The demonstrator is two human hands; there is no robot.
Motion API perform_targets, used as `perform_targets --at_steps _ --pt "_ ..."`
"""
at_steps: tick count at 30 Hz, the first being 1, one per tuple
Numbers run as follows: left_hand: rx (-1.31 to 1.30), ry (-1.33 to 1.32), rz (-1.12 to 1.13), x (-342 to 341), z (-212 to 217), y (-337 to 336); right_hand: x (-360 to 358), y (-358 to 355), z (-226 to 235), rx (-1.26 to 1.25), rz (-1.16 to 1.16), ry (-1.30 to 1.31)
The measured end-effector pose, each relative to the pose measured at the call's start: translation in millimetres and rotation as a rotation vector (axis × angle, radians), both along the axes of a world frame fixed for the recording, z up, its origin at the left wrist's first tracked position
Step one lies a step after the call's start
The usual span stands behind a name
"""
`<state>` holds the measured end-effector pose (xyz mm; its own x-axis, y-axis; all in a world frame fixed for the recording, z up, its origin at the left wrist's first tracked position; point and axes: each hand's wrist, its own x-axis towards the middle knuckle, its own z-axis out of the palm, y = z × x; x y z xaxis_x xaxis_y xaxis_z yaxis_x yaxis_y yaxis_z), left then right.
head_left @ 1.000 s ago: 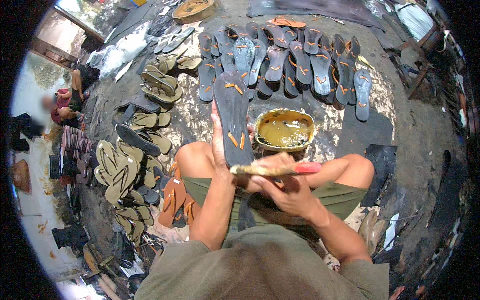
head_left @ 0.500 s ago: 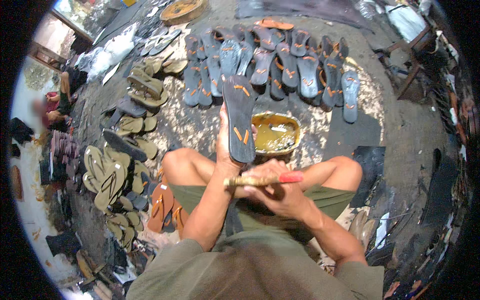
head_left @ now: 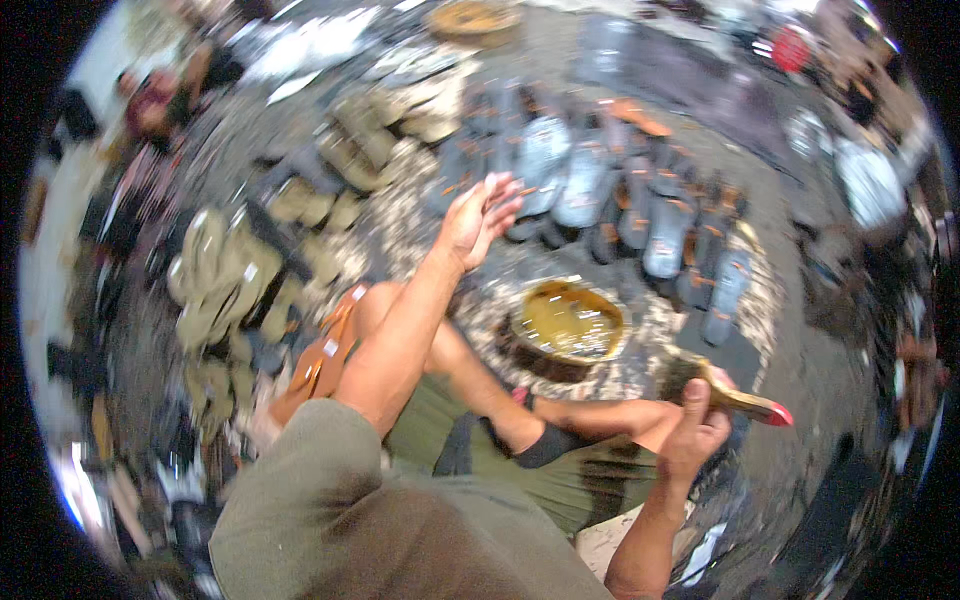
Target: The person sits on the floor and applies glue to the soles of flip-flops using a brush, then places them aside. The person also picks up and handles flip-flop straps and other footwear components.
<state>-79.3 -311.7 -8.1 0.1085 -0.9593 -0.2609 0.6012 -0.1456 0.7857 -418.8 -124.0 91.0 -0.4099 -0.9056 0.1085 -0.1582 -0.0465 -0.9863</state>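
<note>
Gripping a brush (head_left: pixel 725 395), the right hand (head_left: pixel 695 435) sits beside the glue bowl (head_left: pixel 568 322); left hand (head_left: pixel 478 215) fingers spread over sandals (head_left: pixel 600 185)

Place: open-air sandal workshop on bare ground | Evidence: rows of grey sandal soles (head_left: pixel 600 190) laid out beyond the brush-holding right hand (head_left: pixel 695 440) | olive soles (head_left: pixel 225 280) heaped left of it | glue bowl (head_left: pixel 567 322) just beside it | another seated person (head_left: pixel 160 95) far left

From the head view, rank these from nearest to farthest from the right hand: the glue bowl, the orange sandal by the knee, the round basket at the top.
From the right hand:
1. Glue bowl, just up-left.
2. Orange sandal, far left.
3. Round basket, top edge.
</note>
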Motion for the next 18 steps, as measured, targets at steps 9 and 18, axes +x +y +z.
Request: perform_targets --at_steps 9,18 --pt "0.256 -1.348 0.648 229.0 24.0 323.4 5.6 -45.8 -43.2 0.183 0.038 0.070" --pt "0.134 -1.935 0.032 205.9 -62.2 448.3 42.1 -93.6 -73.4 0.247 0.457 0.269"
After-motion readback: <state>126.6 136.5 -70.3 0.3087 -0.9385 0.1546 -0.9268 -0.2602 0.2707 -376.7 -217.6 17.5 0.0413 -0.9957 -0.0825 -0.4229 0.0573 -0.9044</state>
